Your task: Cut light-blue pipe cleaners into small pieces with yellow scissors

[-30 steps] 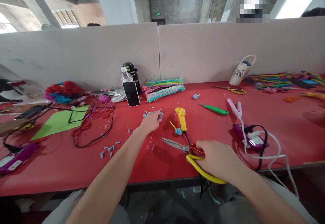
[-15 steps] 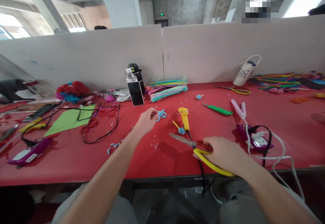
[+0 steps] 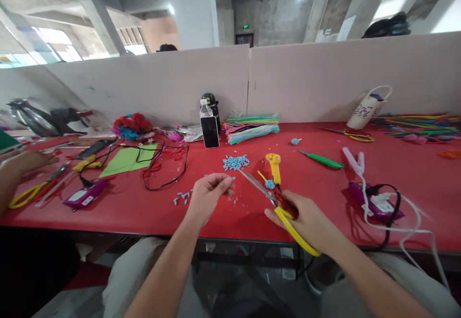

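Between the fingertips of my left hand (image 3: 212, 191) is a small blue piece (image 3: 233, 178). It is held just in front of a pile of short blue pieces (image 3: 236, 162). My right hand (image 3: 306, 217) is wrapped round scissors (image 3: 297, 231) with yellow and red handles, their blades pointing at the pile. Behind the blades lie a yellow glue gun (image 3: 274, 166) and a blue fuzzy ball (image 3: 270, 184) with a yellow stem. More blue pieces (image 3: 183, 196) lie left of my left hand.
Pipe cleaners (image 3: 252, 129), a phone (image 3: 210, 132) and bottles stand or lie at the back. A green-handled knife (image 3: 324, 160) and a purple power strip (image 3: 376, 202) are right. Another person's hand (image 3: 30, 160) is far left, near scissors (image 3: 29, 196).
My left hand has drawn back from the pile towards me with a blue piece between its fingers. The scissors' blades have turned more towards the pile. The view has shifted left, showing another person's hand.
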A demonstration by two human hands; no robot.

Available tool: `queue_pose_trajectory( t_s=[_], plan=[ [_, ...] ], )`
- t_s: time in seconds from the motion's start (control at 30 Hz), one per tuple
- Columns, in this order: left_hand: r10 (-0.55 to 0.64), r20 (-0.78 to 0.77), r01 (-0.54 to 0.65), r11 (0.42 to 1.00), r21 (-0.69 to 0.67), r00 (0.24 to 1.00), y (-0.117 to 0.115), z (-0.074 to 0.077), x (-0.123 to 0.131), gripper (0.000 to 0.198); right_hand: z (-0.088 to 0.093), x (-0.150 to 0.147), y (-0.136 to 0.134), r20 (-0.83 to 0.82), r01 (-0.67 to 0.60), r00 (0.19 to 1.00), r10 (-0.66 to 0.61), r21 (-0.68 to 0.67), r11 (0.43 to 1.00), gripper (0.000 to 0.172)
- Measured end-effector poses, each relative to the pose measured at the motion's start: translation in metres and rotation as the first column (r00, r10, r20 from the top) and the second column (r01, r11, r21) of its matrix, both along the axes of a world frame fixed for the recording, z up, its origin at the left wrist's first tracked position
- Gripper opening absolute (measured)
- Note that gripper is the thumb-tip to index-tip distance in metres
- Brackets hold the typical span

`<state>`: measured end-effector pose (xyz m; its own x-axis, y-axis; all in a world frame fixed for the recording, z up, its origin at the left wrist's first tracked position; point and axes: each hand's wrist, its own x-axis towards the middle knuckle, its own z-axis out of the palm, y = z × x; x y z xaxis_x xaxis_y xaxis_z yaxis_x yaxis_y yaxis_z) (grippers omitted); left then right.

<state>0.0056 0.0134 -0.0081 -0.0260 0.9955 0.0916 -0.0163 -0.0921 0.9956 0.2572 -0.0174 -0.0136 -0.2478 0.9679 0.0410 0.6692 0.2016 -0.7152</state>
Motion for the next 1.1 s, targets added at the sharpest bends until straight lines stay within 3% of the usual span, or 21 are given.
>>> queue_pose_trajectory(
  t_s=[0.2, 0.47, 0.83, 1.1],
  plan=[
    [-0.013, 0.164, 0.006, 0.999, 0.041, 0.986, 0.002, -0.011, 0.004, 0.026, -0.009, -0.011, -0.004, 0.073, 0.056, 0.996, -0.059, 0.051, 0.997, 0.033],
    [0.004, 0.416, 0.008, 1.000, -0.028, 0.909, 0.000, -0.013, 0.023, 0.031, -0.021, -0.023, -0.003, 0.126, 0.094, 0.987, -0.103, 0.077, 0.993, 0.030],
    [-0.018, 0.441, 0.028, 0.999, -0.017, 0.897, 0.001, -0.023, 0.027, 0.032, -0.018, -0.026, -0.001, 0.189, 0.106, 0.975, -0.118, 0.070, 0.992, 0.039],
    [-0.018, 0.422, 0.027, 1.000, -0.015, 0.907, 0.002, -0.026, 0.029, 0.032, -0.017, -0.028, -0.001, 0.218, 0.113, 0.968, -0.121, 0.050, 0.992, 0.037]
  ],
)
